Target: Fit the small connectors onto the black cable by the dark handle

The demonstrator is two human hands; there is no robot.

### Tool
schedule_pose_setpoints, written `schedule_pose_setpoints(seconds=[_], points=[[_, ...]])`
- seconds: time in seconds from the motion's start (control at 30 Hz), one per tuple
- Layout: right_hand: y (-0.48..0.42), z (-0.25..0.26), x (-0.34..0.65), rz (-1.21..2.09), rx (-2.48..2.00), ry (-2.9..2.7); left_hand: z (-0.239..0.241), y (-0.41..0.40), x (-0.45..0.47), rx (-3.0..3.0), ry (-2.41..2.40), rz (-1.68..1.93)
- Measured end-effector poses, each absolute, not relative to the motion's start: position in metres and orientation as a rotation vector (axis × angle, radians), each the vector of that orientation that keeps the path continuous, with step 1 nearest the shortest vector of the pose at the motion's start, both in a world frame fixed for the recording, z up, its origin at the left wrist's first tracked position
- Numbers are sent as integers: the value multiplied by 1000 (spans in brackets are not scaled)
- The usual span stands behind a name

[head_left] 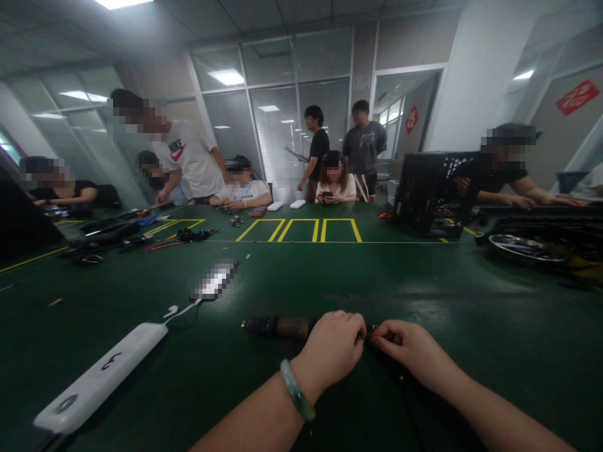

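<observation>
My left hand (332, 351) and my right hand (405, 348) meet low in the middle of the view, on the green workbench (424, 295). Their fingertips pinch a small dark part (367, 336), mostly hidden by the fingers. Extending left from under my left hand is a dark cylindrical tool body (277, 328) with a ribbed black end, possibly a drill chuck. I cannot tell whether it joins the small part. A pale green bangle (296, 389) circles my left wrist.
A white power strip (101, 376) with a white cable lies left of my hands, near a blurred-out flat device (214, 279). Farther off are a black rack (436, 191), a spoked wheel (525, 248), dark cables (108, 233), yellow floor-style tape lines (299, 230), and several people.
</observation>
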State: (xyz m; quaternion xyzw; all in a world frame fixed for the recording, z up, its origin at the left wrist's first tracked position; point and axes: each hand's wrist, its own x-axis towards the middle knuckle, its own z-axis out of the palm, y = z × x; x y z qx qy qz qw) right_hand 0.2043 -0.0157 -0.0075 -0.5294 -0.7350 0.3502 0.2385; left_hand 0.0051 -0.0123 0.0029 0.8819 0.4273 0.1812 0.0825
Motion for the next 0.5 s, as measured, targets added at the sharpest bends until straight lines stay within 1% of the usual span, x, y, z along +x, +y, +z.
schedule_pose_setpoints(seconds=[0.33, 0.5], points=[[-16, -9, 203, 976, -1430, -1994, 5, -13, 5, 2631, 1256, 526], [-15, -8, 204, 974, -1417, -1999, 2, -12, 5, 2589, 1270, 576]])
